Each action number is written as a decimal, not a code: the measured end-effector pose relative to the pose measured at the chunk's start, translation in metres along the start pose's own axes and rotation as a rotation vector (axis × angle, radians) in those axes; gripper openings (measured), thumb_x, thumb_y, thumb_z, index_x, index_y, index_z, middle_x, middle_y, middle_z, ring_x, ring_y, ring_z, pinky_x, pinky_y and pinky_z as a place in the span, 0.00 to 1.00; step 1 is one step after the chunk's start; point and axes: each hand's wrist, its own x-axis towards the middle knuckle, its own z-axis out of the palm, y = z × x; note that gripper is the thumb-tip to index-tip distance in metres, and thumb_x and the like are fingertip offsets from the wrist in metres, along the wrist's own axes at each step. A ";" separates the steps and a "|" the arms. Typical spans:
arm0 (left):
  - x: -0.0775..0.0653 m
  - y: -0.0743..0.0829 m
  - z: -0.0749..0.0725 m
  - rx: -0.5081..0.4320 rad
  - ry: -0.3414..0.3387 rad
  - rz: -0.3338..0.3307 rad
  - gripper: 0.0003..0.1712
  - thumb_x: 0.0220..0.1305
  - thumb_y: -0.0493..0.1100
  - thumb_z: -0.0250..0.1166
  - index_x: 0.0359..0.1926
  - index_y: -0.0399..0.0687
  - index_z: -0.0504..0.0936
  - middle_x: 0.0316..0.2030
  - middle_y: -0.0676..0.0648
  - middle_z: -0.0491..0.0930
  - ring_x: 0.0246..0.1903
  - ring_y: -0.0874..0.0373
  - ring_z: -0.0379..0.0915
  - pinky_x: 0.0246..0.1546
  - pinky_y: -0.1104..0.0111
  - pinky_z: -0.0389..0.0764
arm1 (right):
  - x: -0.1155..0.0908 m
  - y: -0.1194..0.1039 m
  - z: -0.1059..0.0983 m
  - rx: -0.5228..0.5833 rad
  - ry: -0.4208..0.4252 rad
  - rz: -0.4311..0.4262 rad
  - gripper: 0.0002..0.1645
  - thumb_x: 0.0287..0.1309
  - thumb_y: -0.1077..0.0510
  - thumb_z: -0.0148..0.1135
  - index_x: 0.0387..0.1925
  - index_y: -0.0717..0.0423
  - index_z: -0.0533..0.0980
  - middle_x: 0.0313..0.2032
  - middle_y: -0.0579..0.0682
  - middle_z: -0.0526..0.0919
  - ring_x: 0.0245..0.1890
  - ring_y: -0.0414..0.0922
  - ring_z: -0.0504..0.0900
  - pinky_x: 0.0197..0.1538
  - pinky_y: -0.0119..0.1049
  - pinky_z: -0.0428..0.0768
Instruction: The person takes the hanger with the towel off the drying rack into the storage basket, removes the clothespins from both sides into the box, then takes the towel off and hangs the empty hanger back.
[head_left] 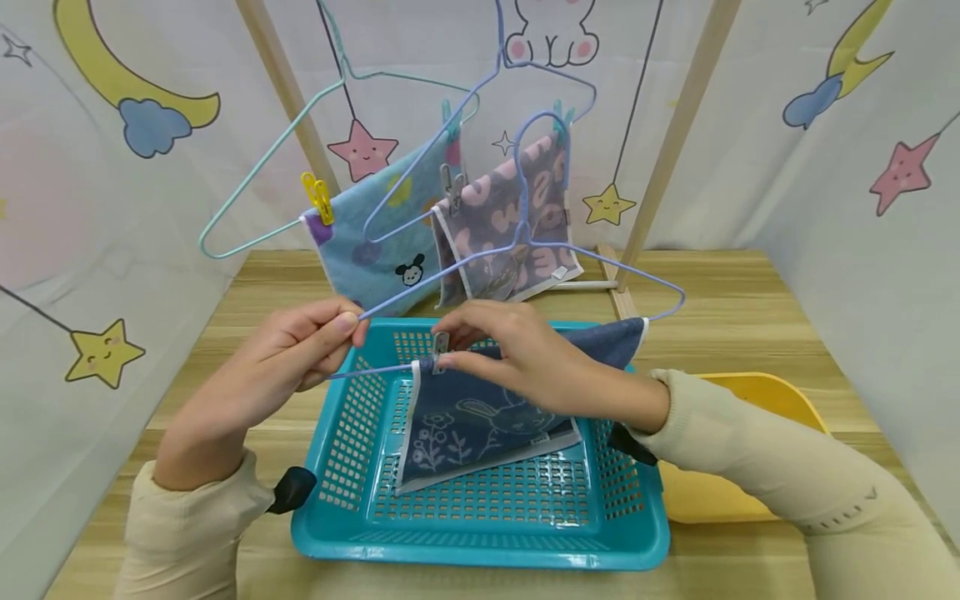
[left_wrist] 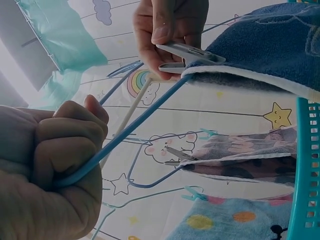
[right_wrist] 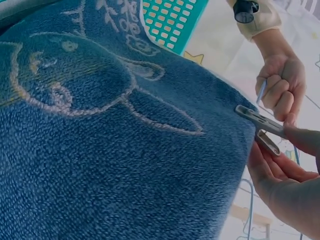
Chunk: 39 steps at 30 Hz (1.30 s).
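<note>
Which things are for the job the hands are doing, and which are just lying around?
Part of the job:
left hand, holding the blue hanger
right hand, pinching the gray clip
dark blue towel, draped over that hanger

Just around, not in the hands:
yellow tub
teal basket
light blue towel and pinkish-gray towel, hanging behind
wooden rack

Grey towel [head_left: 491,223]: large pink block letters, partly hidden by folds, no whole word legible; white tag [head_left: 559,272], unreadable. Navy towel [head_left: 465,421]: sewn label [head_left: 540,438], print too small to read.
</note>
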 end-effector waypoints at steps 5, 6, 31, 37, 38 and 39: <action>0.001 0.001 0.000 0.001 -0.009 -0.001 0.14 0.80 0.34 0.42 0.38 0.44 0.72 0.16 0.48 0.57 0.12 0.56 0.51 0.13 0.66 0.56 | -0.002 0.003 0.001 0.029 0.032 -0.031 0.12 0.67 0.63 0.62 0.51 0.60 0.79 0.42 0.46 0.84 0.44 0.36 0.81 0.48 0.32 0.78; 0.001 0.001 0.000 0.001 -0.009 -0.001 0.14 0.80 0.34 0.42 0.38 0.44 0.72 0.16 0.48 0.57 0.12 0.56 0.51 0.13 0.66 0.56 | -0.002 0.004 0.002 0.035 0.045 -0.037 0.11 0.67 0.64 0.61 0.50 0.60 0.79 0.42 0.46 0.84 0.44 0.36 0.81 0.48 0.32 0.78; 0.000 -0.004 0.001 -0.021 -0.004 0.006 0.15 0.80 0.34 0.41 0.36 0.44 0.72 0.16 0.49 0.54 0.12 0.56 0.48 0.13 0.66 0.54 | -0.038 0.007 -0.019 -0.034 0.135 -0.010 0.15 0.63 0.69 0.64 0.51 0.58 0.79 0.44 0.46 0.83 0.46 0.39 0.82 0.49 0.35 0.79; 0.000 -0.004 0.000 -0.022 -0.002 0.000 0.15 0.80 0.34 0.41 0.36 0.44 0.72 0.16 0.48 0.55 0.12 0.56 0.48 0.13 0.66 0.54 | -0.062 0.016 -0.027 -0.058 0.166 0.006 0.19 0.59 0.72 0.65 0.51 0.58 0.79 0.44 0.46 0.84 0.45 0.41 0.83 0.46 0.34 0.80; 0.000 -0.004 0.000 -0.020 -0.002 0.000 0.15 0.80 0.34 0.41 0.36 0.44 0.72 0.16 0.48 0.55 0.12 0.56 0.48 0.13 0.66 0.54 | -0.066 0.018 -0.029 -0.065 0.174 0.013 0.19 0.59 0.73 0.65 0.51 0.58 0.80 0.44 0.46 0.84 0.45 0.42 0.83 0.46 0.34 0.80; 0.001 -0.004 0.000 -0.018 -0.002 0.000 0.15 0.80 0.34 0.41 0.36 0.44 0.72 0.16 0.48 0.55 0.12 0.56 0.48 0.13 0.66 0.54 | -0.070 0.019 -0.031 -0.071 0.181 0.022 0.19 0.59 0.73 0.65 0.51 0.58 0.80 0.45 0.47 0.85 0.45 0.42 0.83 0.46 0.33 0.80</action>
